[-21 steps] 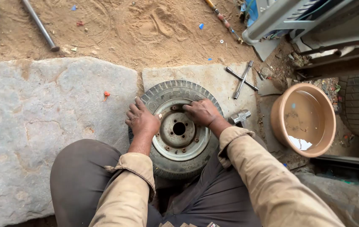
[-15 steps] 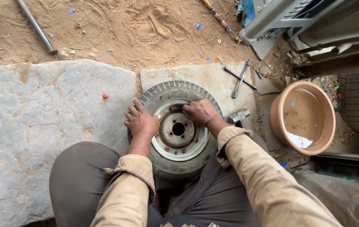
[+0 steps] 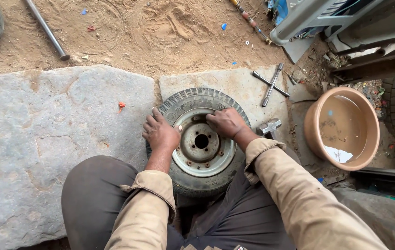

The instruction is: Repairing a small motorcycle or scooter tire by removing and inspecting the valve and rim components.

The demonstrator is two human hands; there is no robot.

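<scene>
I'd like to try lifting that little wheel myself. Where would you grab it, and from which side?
Grip the small tyre by its rubber edge on two opposite sides, coming down from above, roughly where the left hand and right hand rest. It lies flat on the stone slab, so the rounded outer edge probably gives the surest hold.

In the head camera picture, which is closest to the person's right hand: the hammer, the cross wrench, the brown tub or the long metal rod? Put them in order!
From the right hand:
1. Hammer, just to its right on the stone.
2. Cross wrench, up and right on the slab.
3. Brown tub, farther right.
4. Long metal rod, far upper left on the sand.
</scene>
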